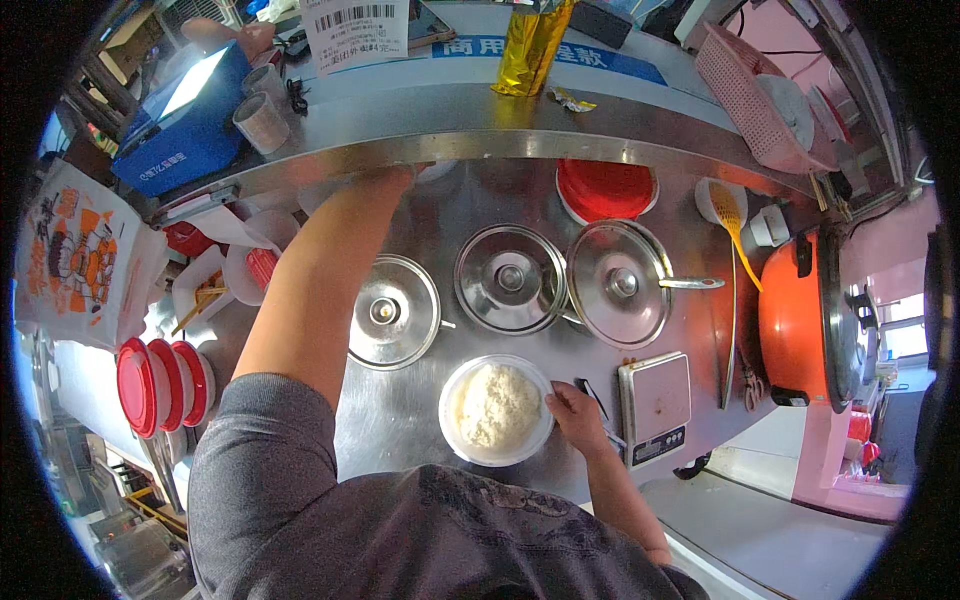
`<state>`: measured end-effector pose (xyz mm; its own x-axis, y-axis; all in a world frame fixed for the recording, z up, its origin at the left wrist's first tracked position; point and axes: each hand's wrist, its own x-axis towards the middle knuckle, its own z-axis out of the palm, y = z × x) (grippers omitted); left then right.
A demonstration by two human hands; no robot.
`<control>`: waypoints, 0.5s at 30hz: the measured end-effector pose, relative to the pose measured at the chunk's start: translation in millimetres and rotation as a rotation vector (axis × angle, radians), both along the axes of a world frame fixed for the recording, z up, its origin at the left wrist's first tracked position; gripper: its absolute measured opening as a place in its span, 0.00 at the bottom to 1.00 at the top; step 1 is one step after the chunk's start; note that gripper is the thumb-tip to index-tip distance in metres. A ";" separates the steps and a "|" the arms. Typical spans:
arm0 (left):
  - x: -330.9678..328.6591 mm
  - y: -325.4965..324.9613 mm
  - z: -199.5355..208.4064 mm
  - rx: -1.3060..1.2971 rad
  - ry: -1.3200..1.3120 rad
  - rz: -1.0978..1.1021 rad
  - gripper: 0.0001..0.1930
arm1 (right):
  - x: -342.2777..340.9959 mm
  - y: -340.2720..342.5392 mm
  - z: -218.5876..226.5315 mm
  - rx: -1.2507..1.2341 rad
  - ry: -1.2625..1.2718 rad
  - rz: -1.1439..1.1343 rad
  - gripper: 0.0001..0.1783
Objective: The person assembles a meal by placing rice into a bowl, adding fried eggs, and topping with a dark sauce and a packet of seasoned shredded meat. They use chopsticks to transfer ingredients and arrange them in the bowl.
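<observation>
A round white bowl (pixel 548 428) holding a pale, crumbly, rice-like food (pixel 496 405) stands on the steel worktop in front of me. My right hand (pixel 577 414) is closed on its right rim, thumb and fingers pinched together. My left arm (pixel 318 270) stretches far forward past the lidded pots, and its hand goes under the raised steel shelf, where the shelf edge hides the fingers. Between the bowl and the shelf are a left pot lid (pixel 398 335), a middle lid (pixel 510 278) and a right lid (pixel 620 285), all metal with round knobs.
A kitchen scale (pixel 656 405) lies right of the bowl. Farther right are an orange cooker (pixel 795 315), a yellow slotted spoon (pixel 738 235) and scissors (pixel 753 388). Red-lidded tubs (pixel 145 390) stand left. On the shelf (pixel 480 125) are a gold pouch (pixel 533 50) and a pink basket (pixel 745 105).
</observation>
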<state>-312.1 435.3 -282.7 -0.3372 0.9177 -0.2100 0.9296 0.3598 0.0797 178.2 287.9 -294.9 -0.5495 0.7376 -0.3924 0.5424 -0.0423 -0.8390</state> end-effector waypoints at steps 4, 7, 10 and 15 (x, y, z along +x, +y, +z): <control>-5.3 -8.7 -1.0 0.018 -0.007 0.007 0.13 | -9.9 -2.8 3.1 -0.114 0.003 -0.004 0.14; 1.1 -11.4 2.5 0.045 -0.001 0.019 0.12 | -14.7 -5.6 8.8 -0.052 -0.009 0.058 0.15; 20.7 -25.6 20.7 0.095 0.004 0.012 0.11 | -16.3 -6.4 10.9 -0.024 -0.023 0.096 0.14; 108.3 -139.5 89.2 0.666 0.199 -0.736 0.10 | -19.3 -7.0 11.3 -0.042 -0.012 0.096 0.16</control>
